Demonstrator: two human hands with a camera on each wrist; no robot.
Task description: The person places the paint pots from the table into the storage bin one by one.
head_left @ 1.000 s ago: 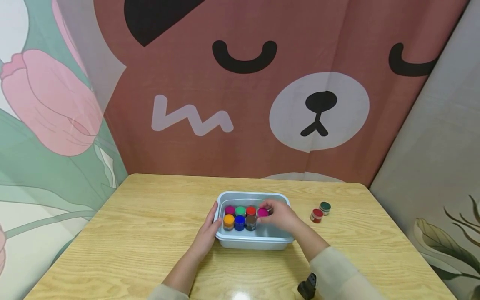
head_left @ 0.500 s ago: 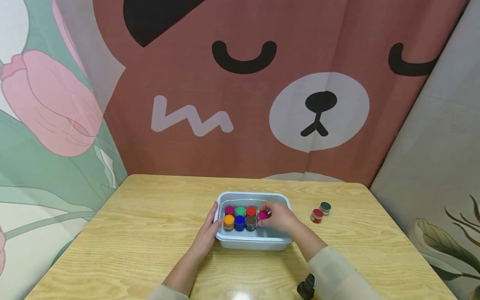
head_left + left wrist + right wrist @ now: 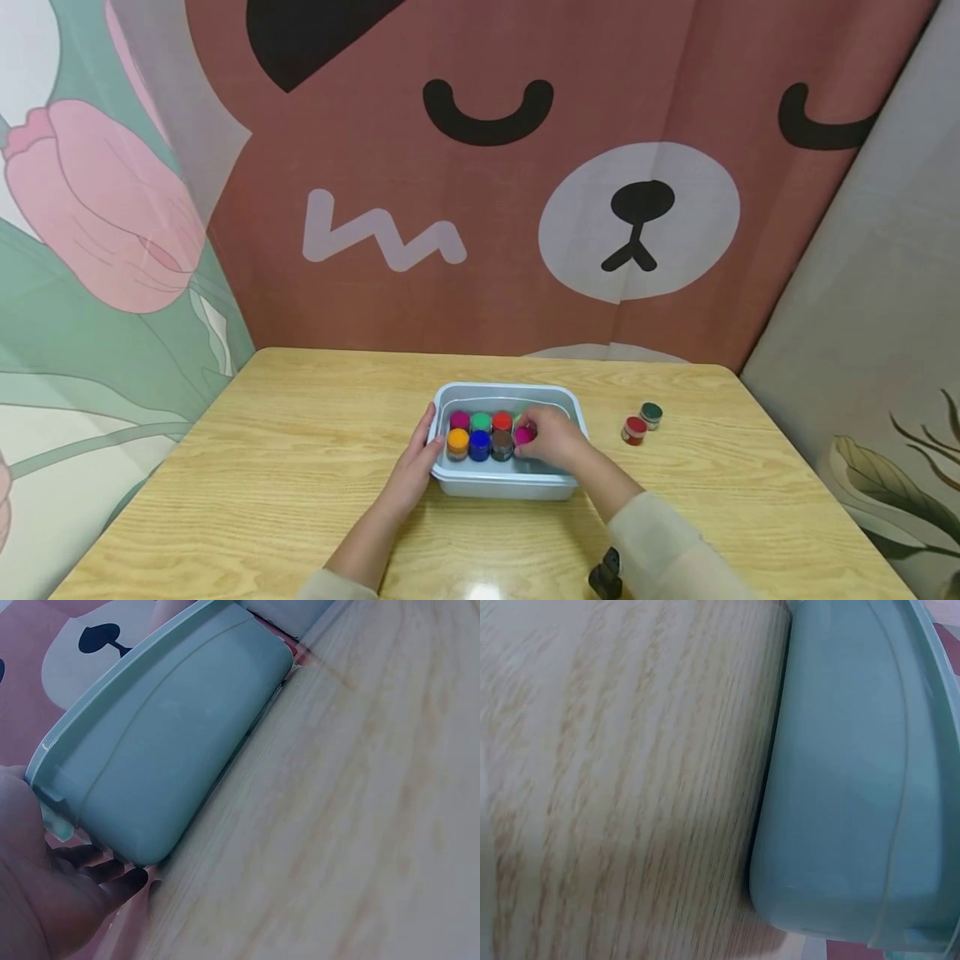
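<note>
In the head view a pale blue plastic tub (image 3: 506, 488) stands on the table. My left hand (image 3: 412, 473) holds its left end, thumb at the rim and fingers against the outer wall; the left wrist view shows the fingers by the tub's lower corner (image 3: 150, 851). Inside, my right hand (image 3: 553, 435) pinches a small paint jar with a magenta lid (image 3: 524, 436), beside a brown jar (image 3: 502, 445). Blue (image 3: 479, 445) and orange (image 3: 457, 443) jars continue that front row. Behind are red (image 3: 502, 422), green (image 3: 481, 422) and another magenta (image 3: 459, 421) jar. A light green bit shows behind my right fingers.
Right of the tub, a dark red jar (image 3: 633, 430) and a dark green jar (image 3: 651, 415) stand on the wooden table (image 3: 315, 450). A black object (image 3: 606, 575) lies by my right sleeve (image 3: 667, 542). A bear-print curtain (image 3: 375, 308) hangs behind the table.
The right hand has brought the magenta-lidded paint jar slightly toward me, level with the front row. Light green now shows behind it. The left hand stays on the tub.
</note>
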